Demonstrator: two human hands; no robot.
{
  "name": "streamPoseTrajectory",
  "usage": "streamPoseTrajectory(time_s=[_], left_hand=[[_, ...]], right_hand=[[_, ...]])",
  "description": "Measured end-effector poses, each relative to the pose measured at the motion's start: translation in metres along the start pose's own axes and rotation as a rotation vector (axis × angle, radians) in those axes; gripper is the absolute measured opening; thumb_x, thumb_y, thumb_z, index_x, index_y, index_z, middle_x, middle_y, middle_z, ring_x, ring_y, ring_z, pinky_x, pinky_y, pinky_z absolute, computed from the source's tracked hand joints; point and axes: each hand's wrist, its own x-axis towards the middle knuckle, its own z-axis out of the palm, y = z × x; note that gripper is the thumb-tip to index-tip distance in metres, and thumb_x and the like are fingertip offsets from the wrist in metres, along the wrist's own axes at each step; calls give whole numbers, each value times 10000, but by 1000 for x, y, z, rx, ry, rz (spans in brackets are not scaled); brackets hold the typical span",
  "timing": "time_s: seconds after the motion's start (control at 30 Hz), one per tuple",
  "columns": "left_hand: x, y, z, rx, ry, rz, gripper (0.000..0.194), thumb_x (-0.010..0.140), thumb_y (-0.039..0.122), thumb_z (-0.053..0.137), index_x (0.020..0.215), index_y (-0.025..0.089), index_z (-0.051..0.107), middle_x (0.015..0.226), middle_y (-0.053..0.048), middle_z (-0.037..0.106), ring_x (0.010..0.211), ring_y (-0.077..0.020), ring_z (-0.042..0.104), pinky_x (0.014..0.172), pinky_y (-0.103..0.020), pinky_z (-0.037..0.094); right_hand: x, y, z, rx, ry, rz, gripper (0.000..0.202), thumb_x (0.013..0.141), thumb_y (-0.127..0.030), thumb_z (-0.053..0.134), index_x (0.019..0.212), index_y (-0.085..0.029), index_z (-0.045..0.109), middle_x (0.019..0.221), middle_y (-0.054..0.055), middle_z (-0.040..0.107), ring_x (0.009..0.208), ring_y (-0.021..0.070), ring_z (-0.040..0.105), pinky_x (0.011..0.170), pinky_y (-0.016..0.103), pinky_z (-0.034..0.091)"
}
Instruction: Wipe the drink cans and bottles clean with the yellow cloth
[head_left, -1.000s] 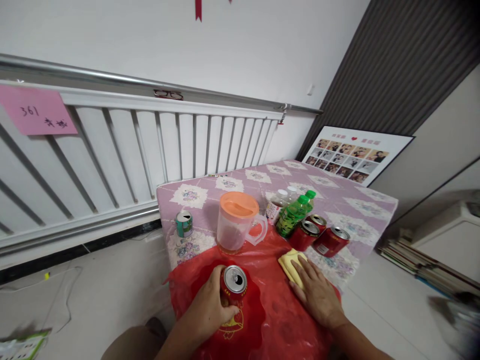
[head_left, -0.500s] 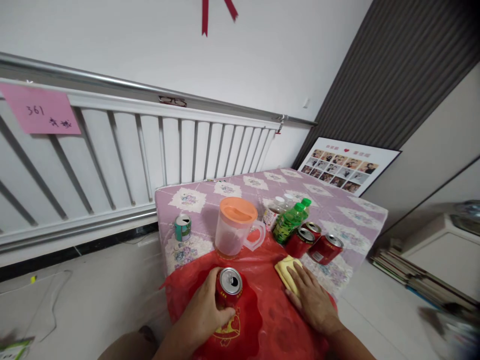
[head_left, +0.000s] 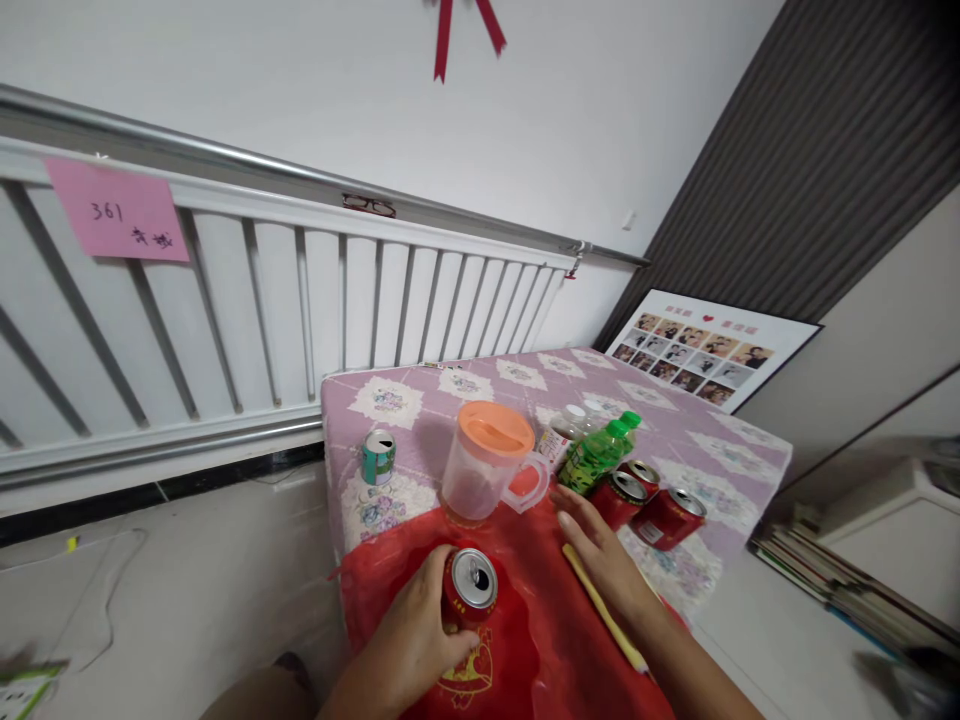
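My left hand [head_left: 420, 625] is wrapped round an opened red drink can [head_left: 469, 590], which stands upright over a red scalloped tray [head_left: 517, 655] with a gold print. My right hand [head_left: 596, 545] reaches forward with its fingers stretched out and holds nothing. Its fingertips are near the clear pitcher [head_left: 478, 480] with an orange lid and near a green bottle [head_left: 592, 455]. Under the right hand and forearm lies a yellow cloth [head_left: 600, 610], mostly hidden, with one long edge showing. Whether the hand touches the cloth, I cannot tell.
Several red cans [head_left: 669, 518] stand right of the bottles. A small teal can [head_left: 378, 458] is at the table's left. Red plastic sheeting [head_left: 555, 600] covers the near part of the flowered tablecloth [head_left: 517, 372]. Behind stands a white radiator [head_left: 397, 300].
My right hand has moved forward off the folded yellow cloth, which now shows as a long strip beside the forearm. My left hand still grips the can. The view has shifted slightly.
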Motion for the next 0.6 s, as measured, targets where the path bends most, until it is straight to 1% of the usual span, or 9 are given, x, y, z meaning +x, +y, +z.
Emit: streamPoseTrajectory(time_s=[0.07, 0.13, 0.2, 0.27, 0.33, 0.4, 0.5, 0.6], left_hand=[[1, -1, 0, 2, -10, 3, 795, 642, 106, 736, 1394, 195, 492, 1406, -142, 642, 1307, -304, 609, 1117, -407, 472], [1, -1, 0, -2, -17, -4, 812, 635, 111, 745, 1400, 199, 489, 1412, -144, 637, 1315, -309, 603, 1132, -420, 457], [2, 0, 0, -9, -15, -10, 825, 631, 113, 749, 1408, 189, 483, 1427, -156, 624, 1321, -315, 597, 1136, -430, 453], [2, 2, -1, -16, -16, -11, 834, 628, 117, 753, 1414, 171, 479, 1451, -168, 603, 1342, -319, 579, 1149, -432, 441], [2, 4, -2, -17, -26, -15, 844, 627, 123, 761, 1420, 154, 476, 1463, -173, 592, 1352, -319, 569, 1160, -424, 430], [2, 6, -3, -12, -41, -17, 843, 633, 124, 757, 1426, 144, 472, 1464, -173, 590, 1354, -315, 567, 1161, -408, 429], [1, 7, -5, -1, -52, -28, 857, 646, 130, 744, 1449, 139, 446, 1485, -178, 569, 1372, -308, 551, 1166, -400, 421], [1, 5, -5, 2, -51, -31, 866, 654, 144, 745, 1462, 144, 431, 1508, -181, 548, 1388, -306, 537, 1178, -408, 408]], right_hand=[[14, -14, 16, 211, 13, 11, 639, 760, -709, 722, 1220, -275, 633, 1356, 97, 676, 1250, 301, 614, 1061, 483, 476], [27, -20, 29, 257, 11, 19, 625, 675, -696, 800, 1104, -260, 676, 1197, 76, 742, 1118, 291, 665, 956, 444, 522], [38, -21, 38, 286, 19, 34, 585, 652, -702, 811, 990, -240, 692, 987, 52, 764, 936, 263, 687, 821, 398, 538], [45, -22, 44, 329, 35, 40, 565, 649, -748, 781, 858, -234, 670, 787, 17, 717, 761, 222, 651, 716, 359, 514], [51, -25, 49, 378, 49, 30, 585, 627, -799, 753, 739, -243, 612, 651, -21, 625, 651, 185, 581, 662, 333, 484], [55, -29, 54, 418, 60, 14, 604, 601, -822, 751, 687, -253, 567, 603, -41, 555, 610, 165, 524, 642, 321, 464], [61, -40, 57, 444, 71, -1, 609, 592, -828, 751, 675, -259, 551, 590, -48, 514, 582, 152, 463, 614, 312, 436], [65, -54, 47, 435, 57, -11, 616, 584, -813, 771, 614, -253, 518, 552, -56, 466, 559, 137, 414, 584, 300, 397]])
